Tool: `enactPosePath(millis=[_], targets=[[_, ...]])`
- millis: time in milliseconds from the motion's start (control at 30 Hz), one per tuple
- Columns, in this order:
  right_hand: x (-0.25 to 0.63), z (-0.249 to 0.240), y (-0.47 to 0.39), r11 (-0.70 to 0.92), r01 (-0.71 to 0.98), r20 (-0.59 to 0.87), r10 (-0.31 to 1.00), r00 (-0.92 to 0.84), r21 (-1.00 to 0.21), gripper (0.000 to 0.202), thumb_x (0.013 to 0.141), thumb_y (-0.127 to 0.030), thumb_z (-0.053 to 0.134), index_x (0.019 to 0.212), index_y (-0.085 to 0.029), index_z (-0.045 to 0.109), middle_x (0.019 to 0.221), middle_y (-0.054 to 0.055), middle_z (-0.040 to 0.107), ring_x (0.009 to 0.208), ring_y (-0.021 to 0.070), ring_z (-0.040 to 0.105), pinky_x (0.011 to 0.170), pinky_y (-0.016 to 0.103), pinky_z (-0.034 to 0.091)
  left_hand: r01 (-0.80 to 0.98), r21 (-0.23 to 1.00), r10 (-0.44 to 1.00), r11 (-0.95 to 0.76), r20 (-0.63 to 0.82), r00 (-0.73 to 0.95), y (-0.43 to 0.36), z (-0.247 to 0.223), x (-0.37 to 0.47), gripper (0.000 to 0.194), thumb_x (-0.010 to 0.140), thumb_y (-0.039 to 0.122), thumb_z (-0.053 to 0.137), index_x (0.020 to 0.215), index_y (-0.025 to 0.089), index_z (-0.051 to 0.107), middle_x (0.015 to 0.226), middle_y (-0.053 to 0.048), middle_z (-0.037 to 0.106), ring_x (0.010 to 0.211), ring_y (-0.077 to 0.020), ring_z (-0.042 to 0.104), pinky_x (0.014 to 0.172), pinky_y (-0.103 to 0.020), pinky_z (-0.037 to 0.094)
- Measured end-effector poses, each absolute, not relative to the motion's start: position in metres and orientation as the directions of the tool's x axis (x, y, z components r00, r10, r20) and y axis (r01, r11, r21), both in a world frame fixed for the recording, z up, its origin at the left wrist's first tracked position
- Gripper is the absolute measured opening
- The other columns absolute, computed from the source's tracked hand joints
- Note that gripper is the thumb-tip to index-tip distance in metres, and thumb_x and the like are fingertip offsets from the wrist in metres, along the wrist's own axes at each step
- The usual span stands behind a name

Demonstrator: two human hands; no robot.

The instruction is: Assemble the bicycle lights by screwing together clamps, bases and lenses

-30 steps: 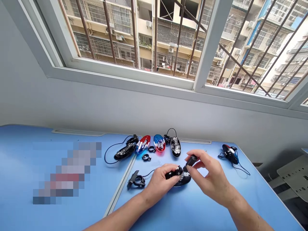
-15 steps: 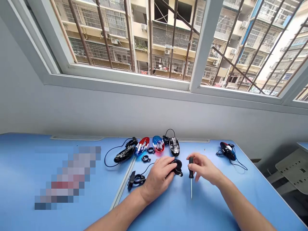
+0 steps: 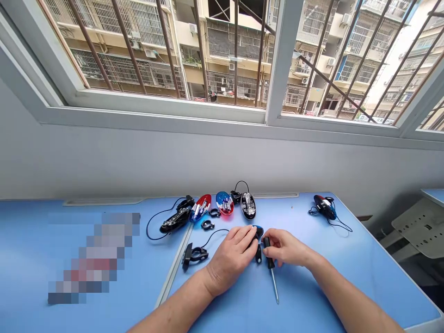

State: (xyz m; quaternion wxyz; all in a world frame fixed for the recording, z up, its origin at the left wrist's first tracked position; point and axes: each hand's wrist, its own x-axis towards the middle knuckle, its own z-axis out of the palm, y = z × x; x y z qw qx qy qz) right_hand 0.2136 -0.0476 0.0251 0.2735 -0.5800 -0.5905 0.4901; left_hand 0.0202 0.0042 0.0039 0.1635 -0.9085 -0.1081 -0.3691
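The left hand (image 3: 231, 256) and right hand (image 3: 286, 248) are bare; so are the left forearm (image 3: 182, 298), bottom centre, and right forearm (image 3: 342, 286), lower right.

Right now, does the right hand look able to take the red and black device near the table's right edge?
Probably yes: no object shows between the right hand and the device, but the hand likely must first release the screwdriver.

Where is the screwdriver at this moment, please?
In the head view, the screwdriver is low, right of centre, in the right hand, just right of the left hand.
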Motion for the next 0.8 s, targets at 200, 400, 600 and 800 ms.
enactPosePath(millis=[200,400,600,800], targets=[[0.214,0.027,-0.048,-0.159,0.453,-0.260,0.951,-0.169,-0.877,0.016,0.071,-0.011,0.055,0.086,-0.017,0.053,0.057,-0.008,0.050,0.044,0.0071,0.049,0.037,0.017,0.043,0.310,-0.165,0.101,-0.936,0.719,0.688,0.007,0.001,0.021,0.027,0.093,0.006,0.040,0.097,0.016,0.065,0.106,-0.016,0.070,0.105,-0.0264,0.061,0.083,-0.043,0.052],[0.212,0.024,-0.049,-0.156,0.467,-0.255,0.954,-0.158,-0.871,0.015,0.071,-0.013,0.055,0.084,-0.017,0.053,0.058,-0.007,0.049,0.048,0.0078,0.050,0.038,0.016,0.044,0.348,-0.088,0.183,-0.933,0.717,0.672,0.008,0.000,0.020,0.025,0.093,0.008,0.043,0.100,0.018,0.065,0.111,-0.013,0.068,0.106,-0.0254,0.060,0.085,-0.041,0.053],[0.230,0.023,-0.044,-0.158,0.429,-0.271,0.938,-0.215,-0.889,0.024,0.071,-0.014,0.053,0.095,-0.016,0.056,0.062,-0.006,0.049,0.057,0.0109,0.056,0.042,0.018,0.047,0.355,-0.012,0.234,-0.935,0.731,0.642,0.008,0.001,0.020,0.027,0.090,0.006,0.043,0.103,0.017,0.064,0.111,-0.014,0.067,0.106,-0.0263,0.059,0.086,-0.042,0.052],[0.252,0.027,-0.040,-0.041,0.830,-0.097,0.995,-0.016,-0.556,0.032,0.079,-0.018,0.049,0.110,-0.020,0.058,0.067,-0.003,0.054,0.064,0.0131,0.054,0.058,0.023,0.042,0.402,0.070,0.310,-0.913,0.760,0.572,0.010,-0.004,0.020,0.025,0.086,0.007,0.045,0.103,0.015,0.062,0.117,-0.017,0.061,0.108,-0.0282,0.058,0.087,-0.043,0.053]])
